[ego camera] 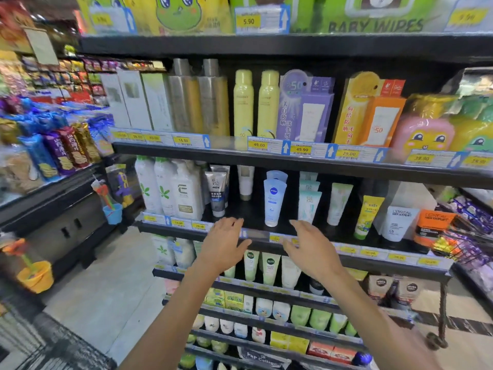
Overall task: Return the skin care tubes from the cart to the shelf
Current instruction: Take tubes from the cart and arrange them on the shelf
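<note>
Skin care tubes stand upright on the middle shelf [256, 237]: a grey men's tube [217, 192], a blue-and-white Nivea tube [274, 198], pale green tubes [309, 204] and a yellow tube [368, 216]. My left hand [224, 243] hovers at the shelf's front edge, below the grey tube, fingers spread and empty. Just right of the Nivea tube, my right hand [310, 245] is at the same edge, also open and empty. A black wire cart [53, 348] shows at the bottom left; its contents are hidden.
White pump bottles [170, 188] fill the shelf's left end; L'Oreal tubes [400, 222] stand at the right. Sunscreen sprays and boxes sit one shelf up, more tubes below. A snack display [53, 153] lines the left aisle. A second cart [458, 244] stands at the right.
</note>
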Demonstrator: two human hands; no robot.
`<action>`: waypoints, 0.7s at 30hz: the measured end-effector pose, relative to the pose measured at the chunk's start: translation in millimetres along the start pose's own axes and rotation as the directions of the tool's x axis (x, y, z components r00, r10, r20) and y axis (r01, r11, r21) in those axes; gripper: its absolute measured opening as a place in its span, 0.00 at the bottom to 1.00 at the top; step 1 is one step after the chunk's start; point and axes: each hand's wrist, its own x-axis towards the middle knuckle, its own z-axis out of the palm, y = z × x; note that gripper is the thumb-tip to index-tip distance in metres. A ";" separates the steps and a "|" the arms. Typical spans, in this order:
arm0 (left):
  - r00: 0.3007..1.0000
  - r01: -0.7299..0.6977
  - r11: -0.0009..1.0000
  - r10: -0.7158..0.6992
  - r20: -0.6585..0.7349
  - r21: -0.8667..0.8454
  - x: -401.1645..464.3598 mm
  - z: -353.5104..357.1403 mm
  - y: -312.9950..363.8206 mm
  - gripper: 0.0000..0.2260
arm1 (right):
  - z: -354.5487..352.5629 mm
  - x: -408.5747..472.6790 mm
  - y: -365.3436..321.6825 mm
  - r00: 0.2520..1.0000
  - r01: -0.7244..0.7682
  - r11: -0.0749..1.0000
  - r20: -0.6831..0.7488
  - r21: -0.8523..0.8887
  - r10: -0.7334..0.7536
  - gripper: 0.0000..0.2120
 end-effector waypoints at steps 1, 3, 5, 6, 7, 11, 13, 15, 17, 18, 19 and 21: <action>0.999 0.036 0.999 -0.036 -0.007 0.021 -11.6 -6.4 -5.7 0.30 | 2.2 -2.4 -10.0 0.999 0.042 0.999 0.013 0.008 -0.042 0.30; 0.994 0.108 0.992 -0.107 -0.018 0.068 -38.0 -19.3 -17.3 0.29 | 8.3 -5.4 -29.1 0.993 0.107 0.994 0.052 0.031 -0.109 0.30; 0.983 0.183 0.978 -0.183 -0.017 0.095 -69.7 -31.3 -28.3 0.29 | 16.5 -10.0 -48.5 0.981 0.167 0.985 0.092 0.043 -0.170 0.30; 0.975 0.224 0.969 -0.223 -0.025 0.105 -87.0 -36.0 -34.0 0.28 | 21.4 -13.0 -58.0 0.974 0.195 0.980 0.109 0.044 -0.199 0.30; 0.964 0.268 0.957 -0.265 -0.034 0.116 -105.4 -40.1 -39.9 0.28 | 26.0 -17.0 -68.2 0.966 0.221 0.974 0.130 0.048 -0.225 0.29; 0.897 0.442 0.888 -0.441 -0.034 0.130 -190.1 -52.2 -59.7 0.26 | 49.3 -42.7 -110.5 0.911 0.332 0.938 0.224 0.101 -0.346 0.31; 0.850 0.525 0.839 -0.525 -0.041 0.140 -236.2 -58.3 -66.2 0.26 | 61.8 -59.3 -134.1 0.879 0.382 0.915 0.256 0.128 -0.403 0.30; 0.781 0.622 0.769 -0.623 -0.043 0.145 -280.6 -64.7 -72.9 0.26 | 76.9 -76.0 -160.3 0.841 0.425 0.886 0.279 0.186 -0.463 0.29; 0.697 0.715 0.688 -0.717 -0.038 0.128 -321.6 -70.4 -81.6 0.26 | 93.9 -91.9 -186.4 0.803 0.459 0.856 0.299 0.240 -0.515 0.28; 0.660 0.748 0.652 -0.750 -0.038 0.122 -340.3 -74.0 -85.6 0.26 | 103.4 -99.4 -199.1 0.779 0.478 0.839 0.315 0.258 -0.541 0.28; 0.632 0.772 0.625 -0.774 -0.039 0.120 -357.6 -77.8 -89.3 0.26 | 112.6 -106.9 -211.0 0.756 0.498 0.824 0.330 0.271 -0.566 0.28; 0.592 0.803 0.584 -0.805 -0.047 0.115 -388.4 -84.2 -95.7 0.26 | 130.5 -121.0 -233.0 0.712 0.542 0.795 0.354 0.272 -0.607 0.28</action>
